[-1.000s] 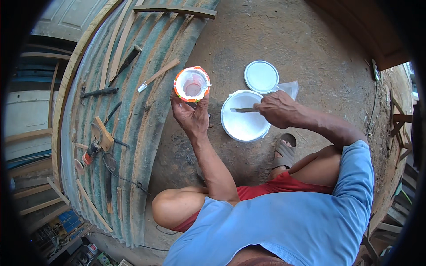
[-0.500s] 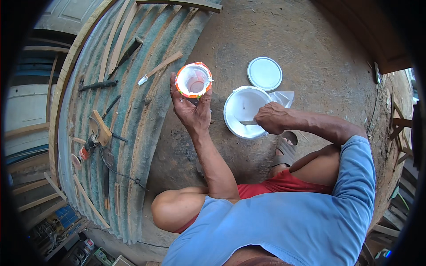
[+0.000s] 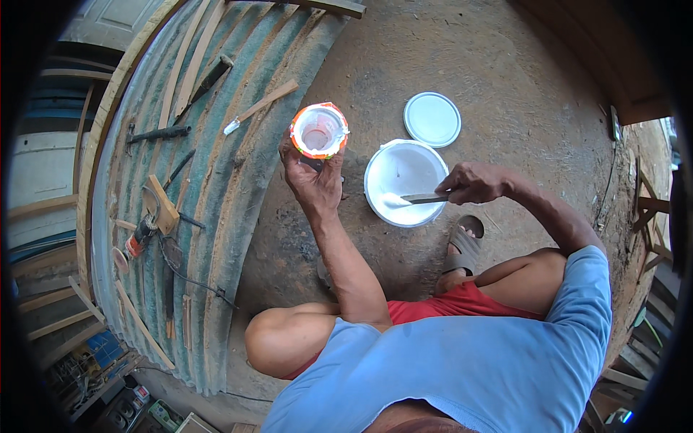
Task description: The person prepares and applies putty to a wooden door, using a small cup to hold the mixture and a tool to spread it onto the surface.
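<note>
Holding one cup (image 3: 318, 131), one spatula (image 3: 426, 198), one bucket (image 3: 421, 163) beneath

One left hand (image 3: 315, 182) and one right hand (image 3: 474, 183) are seen, making two in all. One orange-rimmed cup (image 3: 317, 136), one white bucket (image 3: 387, 162), one flat-bladed tool (image 3: 427, 198) and one lump of white paste (image 3: 393, 200) are counted, together with one round lid (image 3: 432, 119). One corrugated sheet (image 3: 232, 216) is shown; on it, one hammer (image 3: 160, 135), one orange-and-black power tool (image 3: 137, 244), one white-tipped stick (image 3: 268, 101) and two long wooden strips (image 3: 200, 63) are found. One sandal (image 3: 465, 249) is plainly seen, as are one blue shirt (image 3: 447, 361) and one pair of red shorts (image 3: 462, 302). The slats (image 3: 47, 299) at the left edge cannot be counted surely.
</note>
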Available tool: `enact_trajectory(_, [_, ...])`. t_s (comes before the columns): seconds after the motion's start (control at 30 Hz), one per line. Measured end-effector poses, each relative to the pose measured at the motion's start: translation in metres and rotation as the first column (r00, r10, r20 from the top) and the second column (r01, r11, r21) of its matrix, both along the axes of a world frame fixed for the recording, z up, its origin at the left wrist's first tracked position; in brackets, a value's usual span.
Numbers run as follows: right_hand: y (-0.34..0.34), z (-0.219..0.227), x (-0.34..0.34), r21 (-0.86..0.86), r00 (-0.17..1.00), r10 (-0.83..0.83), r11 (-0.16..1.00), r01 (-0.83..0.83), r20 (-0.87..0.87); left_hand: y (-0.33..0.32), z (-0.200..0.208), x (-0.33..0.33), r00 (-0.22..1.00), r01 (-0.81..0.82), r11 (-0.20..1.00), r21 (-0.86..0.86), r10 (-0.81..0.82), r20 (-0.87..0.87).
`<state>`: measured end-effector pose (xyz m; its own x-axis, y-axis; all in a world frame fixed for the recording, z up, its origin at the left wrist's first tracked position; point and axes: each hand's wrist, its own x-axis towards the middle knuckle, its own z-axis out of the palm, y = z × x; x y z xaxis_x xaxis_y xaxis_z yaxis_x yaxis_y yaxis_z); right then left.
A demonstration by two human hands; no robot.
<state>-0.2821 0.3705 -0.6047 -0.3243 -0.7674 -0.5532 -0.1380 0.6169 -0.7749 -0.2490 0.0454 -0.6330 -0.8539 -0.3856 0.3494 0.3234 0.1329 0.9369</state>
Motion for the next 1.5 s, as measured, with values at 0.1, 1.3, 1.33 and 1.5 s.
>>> enact_trajectory(0.1, [0.010, 0.033, -0.009, 0.056, 0.997, -0.079, 0.995, 0.078, 0.009, -0.004, -0.004, 0.000, 0.999, 0.030, 0.999, -0.030, -0.029, 0.027])
enact_trajectory(1.3, [-0.033, 0.119, -0.001, 0.035, 0.668, -0.027, 0.996, 0.080, -0.743, 0.026, -0.004, 0.006, 0.949, 0.230, 0.882, -0.411, -0.109, 0.297])
enact_trajectory(1.33, [-0.033, 0.122, -0.001, 0.043, 0.658, -0.019, 0.996, 0.079, -0.753, 0.026, -0.008, 0.006, 0.948, 0.224, 0.891, -0.395, -0.105, 0.302])
enact_trajectory(1.5, [-0.029, 0.138, -0.003, 0.034, 0.641, -0.020, 0.997, 0.072, -0.768, 0.021, -0.012, 0.005, 0.948, 0.204, 0.921, -0.331, -0.102, 0.301])
